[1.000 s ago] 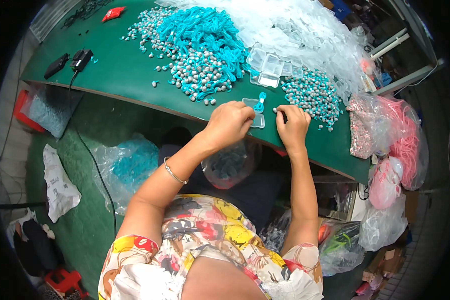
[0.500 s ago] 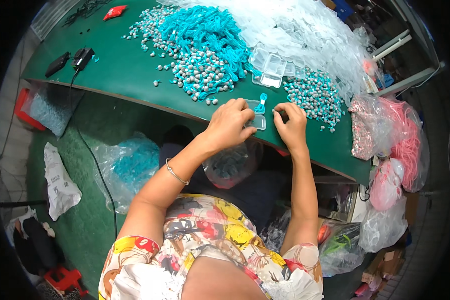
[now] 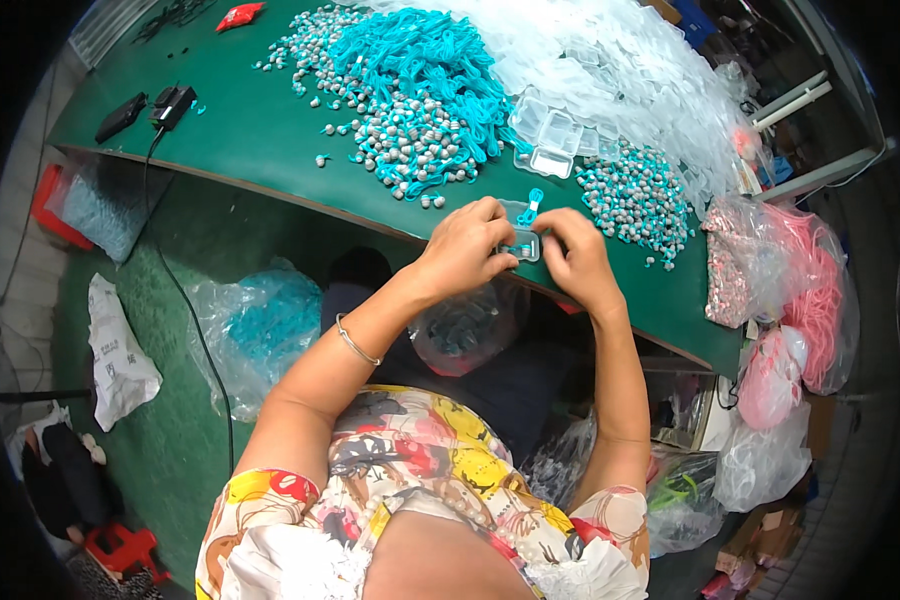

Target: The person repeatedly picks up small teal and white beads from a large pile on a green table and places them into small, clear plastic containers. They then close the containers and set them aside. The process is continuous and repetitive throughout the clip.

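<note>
At the table's near edge, my left hand (image 3: 467,243) is closed on the left side of a small clear plastic box (image 3: 521,256), its lid flipped open. Small teal and grey pieces show inside the box. A tied bundle of teal cord (image 3: 530,208) lies at the far side, over the lid. My right hand (image 3: 578,262) is at the box's right side, thumb and fingers curled together at its rim; what they hold, if anything, is hidden. Beyond my right hand spreads a pile of grey beads with teal bits (image 3: 638,200).
A large heap of teal cords (image 3: 420,70) with grey beads (image 3: 410,150) covers the table's middle. Behind it are many clear boxes (image 3: 610,70), with an open one (image 3: 555,140) nearer. Bags of pink cord (image 3: 810,290) hang at the right edge. A cabled black device (image 3: 173,107) sits left.
My right hand has moved left, from beside the box to its rim. Teal and grey pieces now show in the box. My left hand keeps its hold; the whole view has shifted slightly.
</note>
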`<state>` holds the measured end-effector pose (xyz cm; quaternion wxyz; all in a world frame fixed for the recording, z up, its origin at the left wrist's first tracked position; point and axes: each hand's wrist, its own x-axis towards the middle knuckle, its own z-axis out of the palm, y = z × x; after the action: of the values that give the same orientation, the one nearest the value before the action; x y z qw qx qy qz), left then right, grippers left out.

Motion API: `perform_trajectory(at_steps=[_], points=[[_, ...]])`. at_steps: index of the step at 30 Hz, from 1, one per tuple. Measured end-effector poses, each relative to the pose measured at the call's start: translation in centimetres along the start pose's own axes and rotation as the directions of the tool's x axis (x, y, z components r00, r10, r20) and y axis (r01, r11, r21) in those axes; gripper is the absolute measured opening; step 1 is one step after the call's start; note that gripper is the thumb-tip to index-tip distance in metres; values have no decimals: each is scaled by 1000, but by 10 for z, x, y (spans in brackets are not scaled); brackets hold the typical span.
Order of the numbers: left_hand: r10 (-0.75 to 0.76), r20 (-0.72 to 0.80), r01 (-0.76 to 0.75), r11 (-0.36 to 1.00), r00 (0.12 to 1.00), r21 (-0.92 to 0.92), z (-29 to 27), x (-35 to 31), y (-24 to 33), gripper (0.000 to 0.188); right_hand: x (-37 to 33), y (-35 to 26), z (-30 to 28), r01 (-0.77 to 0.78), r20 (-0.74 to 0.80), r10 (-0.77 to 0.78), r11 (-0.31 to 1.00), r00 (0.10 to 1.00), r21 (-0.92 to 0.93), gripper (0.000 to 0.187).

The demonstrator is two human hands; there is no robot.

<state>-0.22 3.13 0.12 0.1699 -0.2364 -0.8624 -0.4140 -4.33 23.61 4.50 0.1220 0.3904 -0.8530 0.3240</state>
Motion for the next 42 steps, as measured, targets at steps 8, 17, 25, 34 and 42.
perform_trajectory(at_steps=[8, 17, 25, 34, 42], points=[[5, -28, -5, 1000, 1000, 1, -1, 0, 2, 31, 17, 11, 31, -396, -162, 375, 911, 913, -119, 19], [-21, -76, 18, 999, 997, -37, 1, 0, 3, 54, 10, 10, 36, -205, -177, 165, 950, 970, -235, 16], [-51, -61, 47, 997, 997, -62, 0, 1, 2, 63, 25, 19, 34, -196, -42, 191, 965, 981, -176, 12], [-82, -72, 77, 994, 994, -73, -1, 0, 5, 74, 20, 7, -5, 9, 19, -9, 1000, 1000, -8, 13], [-11, -81, 10, 1000, 997, -12, 1, -1, -1, 55, 13, 3, 3, 136, 134, -117, 981, 984, -142, 15]])
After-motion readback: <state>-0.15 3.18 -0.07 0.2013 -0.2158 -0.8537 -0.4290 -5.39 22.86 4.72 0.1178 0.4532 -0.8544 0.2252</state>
